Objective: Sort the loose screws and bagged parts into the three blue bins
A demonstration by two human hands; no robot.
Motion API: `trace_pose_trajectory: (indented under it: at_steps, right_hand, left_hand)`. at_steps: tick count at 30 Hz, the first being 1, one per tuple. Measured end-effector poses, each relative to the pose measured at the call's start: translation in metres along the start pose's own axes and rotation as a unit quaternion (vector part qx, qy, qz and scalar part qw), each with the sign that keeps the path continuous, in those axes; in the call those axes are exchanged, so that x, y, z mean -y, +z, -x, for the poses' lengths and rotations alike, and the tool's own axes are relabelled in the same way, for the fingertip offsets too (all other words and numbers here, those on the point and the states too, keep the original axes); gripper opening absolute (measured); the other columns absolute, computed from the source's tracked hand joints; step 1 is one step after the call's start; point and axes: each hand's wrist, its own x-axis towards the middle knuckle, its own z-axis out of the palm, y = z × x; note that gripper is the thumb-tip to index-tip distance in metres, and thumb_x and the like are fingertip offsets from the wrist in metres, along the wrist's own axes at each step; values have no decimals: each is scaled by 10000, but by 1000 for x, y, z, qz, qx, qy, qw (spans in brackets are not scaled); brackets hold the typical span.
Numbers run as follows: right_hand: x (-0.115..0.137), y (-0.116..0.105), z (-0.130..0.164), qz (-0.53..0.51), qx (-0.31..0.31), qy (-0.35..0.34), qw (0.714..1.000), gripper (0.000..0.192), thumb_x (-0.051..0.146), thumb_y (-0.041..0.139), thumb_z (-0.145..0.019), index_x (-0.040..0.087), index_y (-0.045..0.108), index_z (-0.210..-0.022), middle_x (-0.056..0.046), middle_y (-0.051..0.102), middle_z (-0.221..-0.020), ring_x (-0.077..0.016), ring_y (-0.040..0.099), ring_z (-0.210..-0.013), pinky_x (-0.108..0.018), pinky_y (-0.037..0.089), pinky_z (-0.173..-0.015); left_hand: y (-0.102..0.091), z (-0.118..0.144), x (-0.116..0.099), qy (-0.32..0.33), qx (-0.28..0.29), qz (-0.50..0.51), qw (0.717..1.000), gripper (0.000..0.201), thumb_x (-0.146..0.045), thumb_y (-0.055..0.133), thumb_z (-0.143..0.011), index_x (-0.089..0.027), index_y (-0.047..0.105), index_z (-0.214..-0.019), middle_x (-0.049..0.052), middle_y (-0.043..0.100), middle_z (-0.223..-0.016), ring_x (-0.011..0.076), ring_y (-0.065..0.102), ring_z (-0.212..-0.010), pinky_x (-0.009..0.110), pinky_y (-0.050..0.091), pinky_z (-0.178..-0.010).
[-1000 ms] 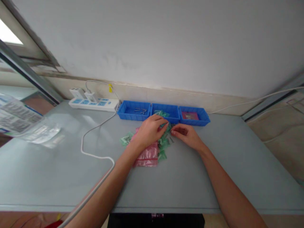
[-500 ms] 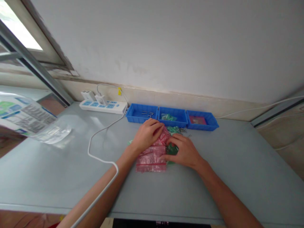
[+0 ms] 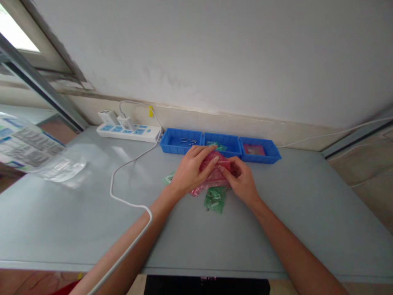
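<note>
The right grip (image 3: 242, 180) is together, thumb and fingers pinching the right edge of the pink bag (image 3: 213, 178). The left grip (image 3: 195, 170) is closed over the bag's left part, thumb across the top. The bag lies between the two, just in front of the trays; whether it is one or several layered together, I cannot tell.

It looks thin, soft and light, with a slick film that could slide on itself. It will likely crumple rather than hold a shape, and seems hard to break. The best hold is a flat pinch at an edge or corner, with the other side steadied.

A green bag (image 3: 215, 199) sits just below it on the surface (image 3: 208, 246); another green packet (image 3: 168, 178) shows beside the left wrist. Beyond, three blue trays stand in a row: the left tray (image 3: 173, 148) has thin metal rods (image 3: 188, 141), the middle tray (image 3: 231, 143) green packaging (image 3: 217, 146), the right tray (image 3: 260, 159) a flat pink packet (image 3: 254, 150). Further left are a power strip (image 3: 144, 134), a white cable (image 3: 113, 186) and a tilted clear bottle (image 3: 39, 147).
</note>
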Motion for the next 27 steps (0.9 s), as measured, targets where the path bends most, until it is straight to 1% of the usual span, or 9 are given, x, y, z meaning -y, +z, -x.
trace_pose_trajectory:
  at_steps: [2, 6, 10, 14, 17, 19, 21, 24, 27]
  right_hand:
    - [-3, -9, -5, -61, -42, 42, 996, 277, 462, 763, -819, 236, 651, -933, -34, 754, -911, -224, 715, -820, -353, 579, -764]
    - [-11, -31, -14, -88, -76, 95, 989, 451, 503, 839, -722, 240, 691, -1057, -65, 797, -949, -268, 754, -857, -387, 608, -753]
    - [-17, -52, -18, -24, -69, 88, 993, 401, 516, 819, -739, 224, 701, -987, -85, 797, -919, -270, 753, -814, -382, 604, -713]
    - [-22, -68, -21, 52, -75, 42, 995, 306, 509, 742, -814, 229, 657, -901, -71, 766, -882, -254, 734, -794, -354, 572, -670]
    - [-24, -77, -22, 86, -66, 17, 994, 269, 492, 676, -868, 233, 607, -892, -65, 749, -888, -247, 725, -821, -348, 551, -690]
    - [-25, -81, -23, 84, -62, 16, 994, 269, 503, 639, -894, 244, 568, -913, -45, 732, -834, -230, 707, -768, -329, 524, -650]
    - [-24, -83, -24, 54, -65, 22, 996, 285, 525, 625, -900, 256, 532, -927, -19, 703, -771, -211, 674, -694, -311, 494, -598]
    - [-21, -87, -26, -2, -86, 28, 996, 325, 556, 639, -883, 267, 502, -940, 2, 668, -733, -193, 635, -638, -299, 478, -566]
    - [-19, -93, -27, -25, -114, 36, 992, 371, 589, 655, -863, 271, 492, -961, 16, 646, -713, -179, 607, -599, -289, 465, -545]
  left_hand:
    - [4, 0, -4, 2, 9, 29, 1000, 438, -309, 567, -1008, -191, 559, -1429, 107, 668, -1312, 222, 621, -1206, 380, 496, -1082]
    - [16, -2, -7, -24, -18, 98, 995, 358, -229, 598, -976, -221, 642, -1331, 80, 704, -1240, 195, 667, -1114, 337, 537, -1015]
    - [24, -6, -5, -77, -14, 120, 990, 343, -213, 641, -933, -217, 673, -1274, 64, 743, -1145, 189, 708, -949, 313, 584, -870]
    - [25, -10, -2, -77, 22, 85, 993, 353, -245, 633, -944, -218, 662, -1295, 57, 736, -1043, 161, 690, -780, 286, 589, -749]
    - [25, -12, -1, -18, 22, -1, 1000, 334, -245, 595, -969, -206, 664, -1293, 102, 697, -1171, 223, 679, -1004, 379, 581, -913]
    - [25, -13, -3, 27, 12, -68, 997, 310, -228, 566, -981, -208, 678, -1270, 128, 655, -1285, 274, 606, -1177, 472, 530, -1024]
    - [27, -15, -9, 52, 6, -100, 994, 314, -232, 551, -991, -218, 675, -1279, 132, 649, -1307, 292, 561, -1224, 515, 504, -1056]
    - [29, -23, -25, 60, 20, -74, 995, 331, -262, 541, -1002, -211, 661, -1306, 116, 694, -1241, 277, 575, -1201, 491, 503, -1071]
    - [33, -33, -42, 23, 47, 13, 999, 317, -287, 480, -1029, -198, 692, -1248, 92, 737, -1190, 243, 650, -1137, 424, 534, -1039]
